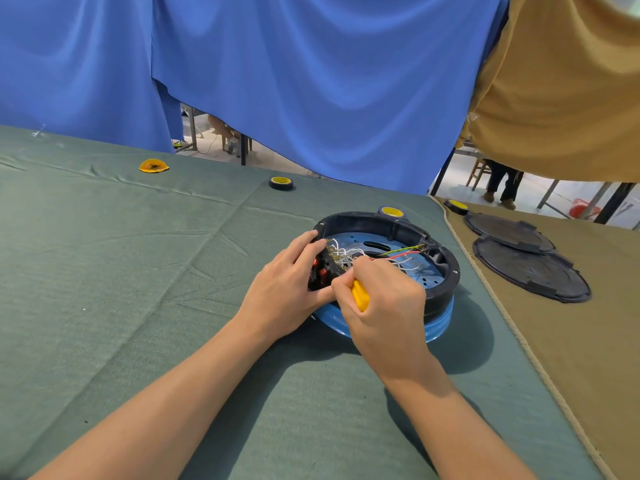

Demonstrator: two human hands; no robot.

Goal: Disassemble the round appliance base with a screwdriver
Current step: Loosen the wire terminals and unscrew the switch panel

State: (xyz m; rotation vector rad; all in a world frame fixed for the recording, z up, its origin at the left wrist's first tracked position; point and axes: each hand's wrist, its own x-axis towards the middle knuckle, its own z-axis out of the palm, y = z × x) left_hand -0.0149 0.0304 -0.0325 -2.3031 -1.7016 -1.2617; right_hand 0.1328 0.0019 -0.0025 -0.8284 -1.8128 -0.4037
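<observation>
1. My left hand (pixel 287 285) grips the near left rim of the round appliance base (pixel 440 258), fingers curled over the edge by the switch block, thumb along the near side.
2. My right hand (pixel 381 299) is closed round the yellow screwdriver (pixel 360 294); its tip is hidden behind my fingers.
3. The base lies open side up under both hands on the green cloth (pixel 138 289), with its wires (pixel 398 256) just beyond my right knuckles.
4. Two black covers (pixel 530 268) lie well right of my right hand.
5. A tape roll (pixel 281 182) sits far beyond my left hand.
</observation>
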